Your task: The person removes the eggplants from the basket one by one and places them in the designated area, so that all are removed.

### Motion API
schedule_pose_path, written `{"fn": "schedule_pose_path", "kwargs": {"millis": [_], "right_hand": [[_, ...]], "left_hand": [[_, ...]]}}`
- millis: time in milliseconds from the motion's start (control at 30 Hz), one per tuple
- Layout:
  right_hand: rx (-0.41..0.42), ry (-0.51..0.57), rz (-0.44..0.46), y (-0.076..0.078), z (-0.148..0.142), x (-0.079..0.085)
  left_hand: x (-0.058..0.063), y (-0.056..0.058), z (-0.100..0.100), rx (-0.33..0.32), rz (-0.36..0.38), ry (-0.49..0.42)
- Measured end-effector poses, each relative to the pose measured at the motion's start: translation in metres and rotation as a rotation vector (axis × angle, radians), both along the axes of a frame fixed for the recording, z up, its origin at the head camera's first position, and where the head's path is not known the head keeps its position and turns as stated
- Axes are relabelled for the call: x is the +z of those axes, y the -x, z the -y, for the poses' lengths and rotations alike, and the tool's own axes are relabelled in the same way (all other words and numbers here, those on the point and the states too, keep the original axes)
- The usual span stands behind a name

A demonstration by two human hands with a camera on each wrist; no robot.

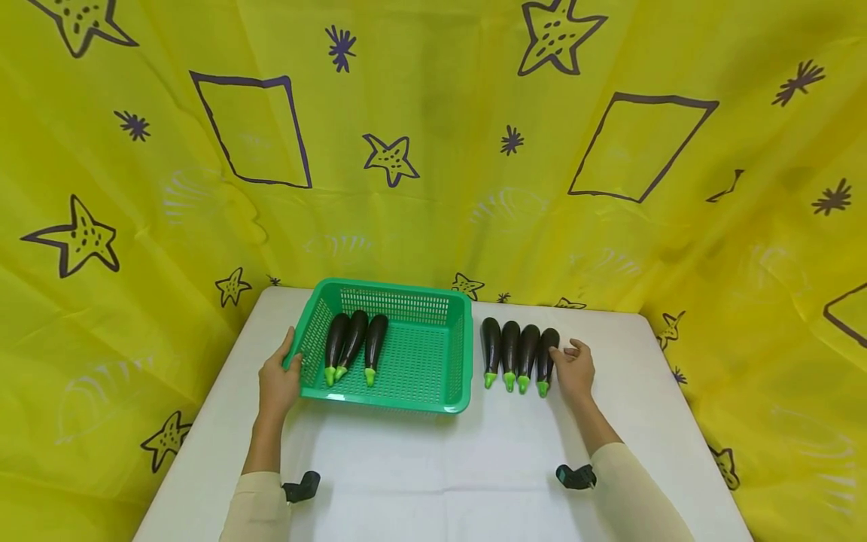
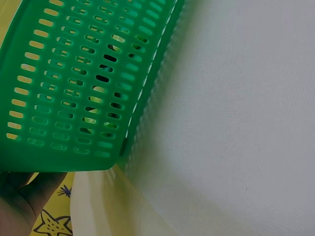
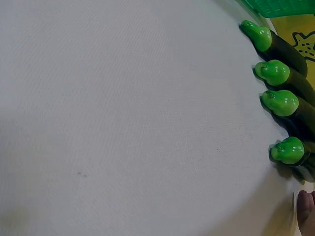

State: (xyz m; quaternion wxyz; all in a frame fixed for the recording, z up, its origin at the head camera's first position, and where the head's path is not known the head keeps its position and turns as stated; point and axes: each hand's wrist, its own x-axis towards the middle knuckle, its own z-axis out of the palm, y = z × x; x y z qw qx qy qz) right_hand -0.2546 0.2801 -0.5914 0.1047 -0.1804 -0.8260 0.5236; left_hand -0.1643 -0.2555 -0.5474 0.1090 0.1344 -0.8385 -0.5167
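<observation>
Just right of the green basket [image 1: 406, 404], four eggplants [image 1: 528, 350] lie in a row on the tabletop [image 1: 433, 459]; three other eggplants [image 1: 354, 342] rest inside it. The left hand [image 1: 279, 382] grips the basket's left rim; farthest right of it, the right hand [image 1: 574, 370] grasps nothing, fingers loose, thumb against the outermost eggplant [image 1: 546, 357]. I'd worry a careless nudge could roll the row against the basket, or a one-sided lift tip it.
</observation>
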Motion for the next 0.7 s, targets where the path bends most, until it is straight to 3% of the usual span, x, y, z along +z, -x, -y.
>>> {"fn": "schedule_pose_path", "kwargs": {"millis": [367,700], "right_hand": [[0.079,0.037,-0.105,-0.002,0.013,0.019],[0.156,0.113,-0.107,-0.014,0.036,0.037]], "left_hand": [[0.001,0.002,0.001,0.001,0.000,0.000],[0.002,-0.002,0.003,-0.024,0.032,0.008]]}}
